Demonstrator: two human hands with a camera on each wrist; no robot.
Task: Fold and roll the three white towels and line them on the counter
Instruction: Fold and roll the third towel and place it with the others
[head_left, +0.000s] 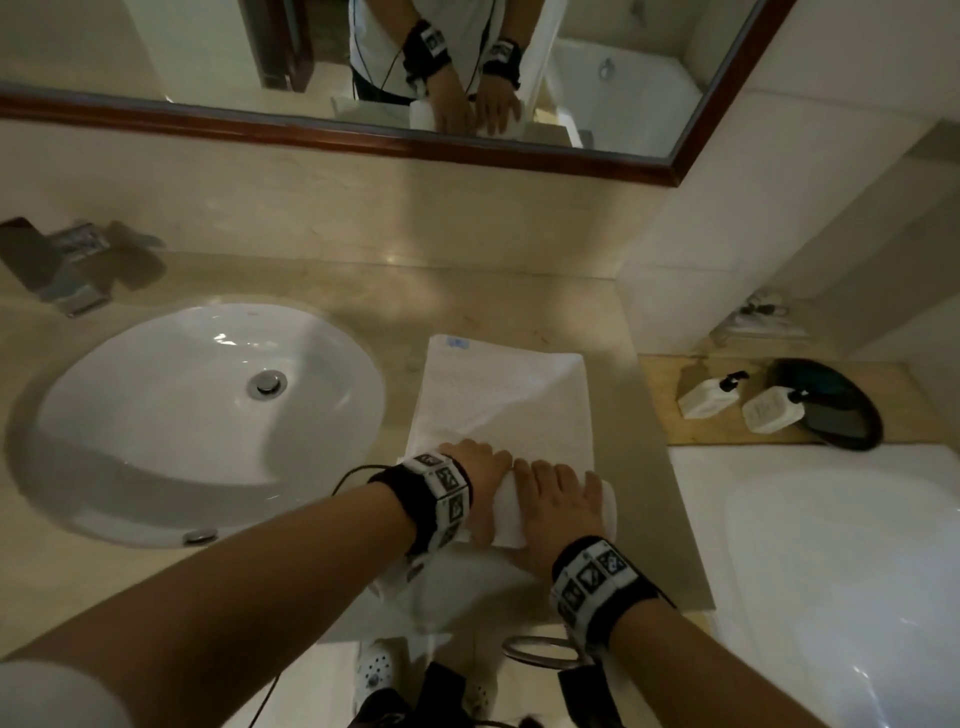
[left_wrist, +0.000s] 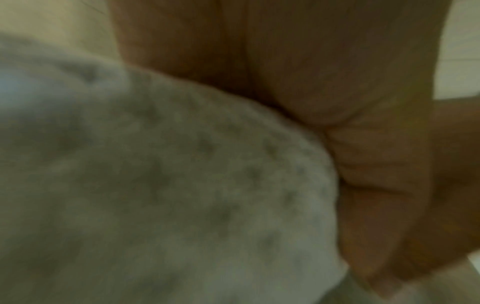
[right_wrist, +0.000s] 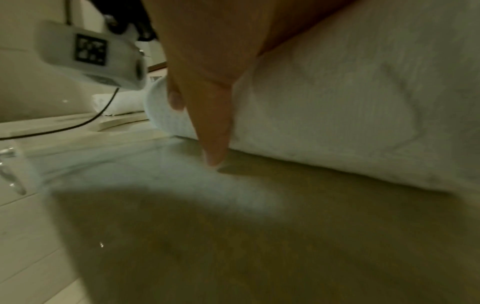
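A white towel (head_left: 504, 400) lies folded in a long strip on the beige counter (head_left: 467, 301), right of the sink. Its near end is wound into a roll (head_left: 506, 512) (right_wrist: 337, 113). My left hand (head_left: 480, 467) wraps the roll's left part, fingers over the top and thumb on the near side. My right hand (head_left: 558, 493) covers the right part, with its thumb (right_wrist: 213, 133) pointing down to the counter beside the roll. The left wrist view is filled by blurred towel (left_wrist: 155, 185) under my curved fingers (left_wrist: 337, 82). More white cloth (head_left: 441, 592) hangs at the counter's front edge.
An oval sink (head_left: 78, 415) and a tap (head_left: 62, 265) are to the left. A framed mirror (head_left: 675, 171) runs along the back wall. To the right sit two white pump bottles (head_left: 706, 397), a dark tray (head_left: 852, 415) and a white bathtub (head_left: 831, 571). A metal ring (head_left: 540, 649) hangs below the counter.
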